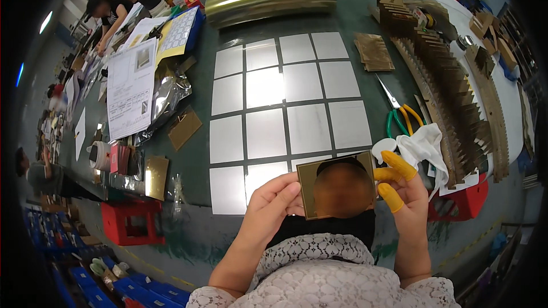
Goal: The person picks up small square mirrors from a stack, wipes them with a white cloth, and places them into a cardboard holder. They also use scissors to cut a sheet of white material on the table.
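We hold a bronze-coloured, square, mirror-like plate (338,189) over the near edge of the grid of white square panels (307,128); this grid is the reference for all positions. Our bare left hand (270,202) grips the plate at its left edge, thumb on the upper face. Our right hand (409,194), fitted with yellow rubber finger covers (401,165), is half curled at the plate's right edge, its thumb spread from the fingers; we cannot tell whether it grips. To the right of the grid we find pointed metal scissors with green and yellow handles (396,103), a crumpled white cloth (423,144) and, farther up, a stack of thin brown square sheets (374,53). Beyond the grid's far edge lies a shiny gold-coloured roll (271,4). To its left we see a flat bronze-coloured plate (185,129) and a white printed paper sheet (130,88).
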Available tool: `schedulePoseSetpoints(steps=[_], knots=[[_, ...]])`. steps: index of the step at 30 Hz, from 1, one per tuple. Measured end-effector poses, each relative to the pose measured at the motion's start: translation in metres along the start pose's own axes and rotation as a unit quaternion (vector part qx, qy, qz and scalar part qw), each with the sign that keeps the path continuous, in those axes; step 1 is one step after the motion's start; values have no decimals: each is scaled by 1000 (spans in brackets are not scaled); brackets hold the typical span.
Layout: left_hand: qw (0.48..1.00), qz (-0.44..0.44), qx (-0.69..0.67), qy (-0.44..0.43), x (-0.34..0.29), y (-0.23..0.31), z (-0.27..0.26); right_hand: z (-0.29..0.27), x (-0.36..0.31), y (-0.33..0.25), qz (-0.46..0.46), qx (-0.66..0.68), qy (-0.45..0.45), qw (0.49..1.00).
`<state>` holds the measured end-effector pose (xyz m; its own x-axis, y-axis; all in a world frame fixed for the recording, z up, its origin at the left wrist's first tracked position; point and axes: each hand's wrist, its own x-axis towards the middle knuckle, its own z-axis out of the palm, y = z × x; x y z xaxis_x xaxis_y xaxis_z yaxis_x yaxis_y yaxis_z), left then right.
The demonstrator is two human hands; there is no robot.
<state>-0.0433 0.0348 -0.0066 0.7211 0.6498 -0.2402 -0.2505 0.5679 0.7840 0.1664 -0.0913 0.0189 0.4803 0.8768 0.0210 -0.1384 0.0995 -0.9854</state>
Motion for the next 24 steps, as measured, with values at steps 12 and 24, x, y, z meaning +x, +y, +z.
schedulePoseSetpoints(steps=[12,24], knots=[[1000,-1,-1,5,3,0,-7,1,4,3,9,17,-20,1000],[999,10,-14,48,13,-7,-9,-5,15,17,24,19,-60,998]])
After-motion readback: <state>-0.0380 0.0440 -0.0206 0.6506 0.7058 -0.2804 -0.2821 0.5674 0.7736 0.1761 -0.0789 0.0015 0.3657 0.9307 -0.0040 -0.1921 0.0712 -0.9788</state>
